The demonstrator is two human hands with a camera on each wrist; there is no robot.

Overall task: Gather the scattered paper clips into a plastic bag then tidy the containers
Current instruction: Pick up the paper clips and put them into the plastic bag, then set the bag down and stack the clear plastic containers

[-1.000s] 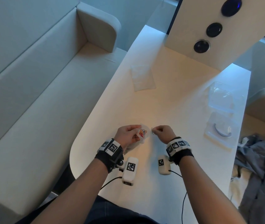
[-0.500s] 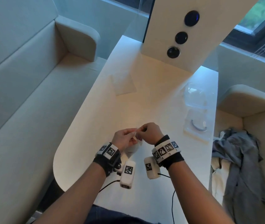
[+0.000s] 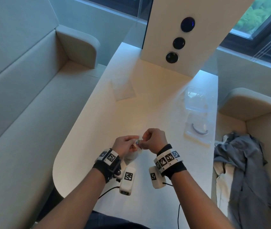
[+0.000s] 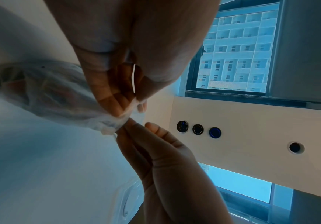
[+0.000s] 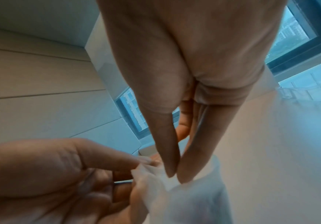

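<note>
Just above the near end of the white table (image 3: 85,146), both hands meet over a small plastic bag (image 3: 132,157). The left hand (image 3: 125,144) pinches its rim, the right hand (image 3: 154,139) pinches the opposite lip, thumb against forefinger. Coloured paper clips (image 3: 138,142) show through the film near the mouth. That bag looks thin, limp and slippery, nearly weightless; I'd hold it by the rim only, since squeezing lower would likely collapse the opening. Clear containers (image 3: 197,103) sit well apart, far right.

Bag (image 3: 132,156) translucent white; clips (image 3: 138,142) multicoloured; table (image 3: 88,146) white.
</note>
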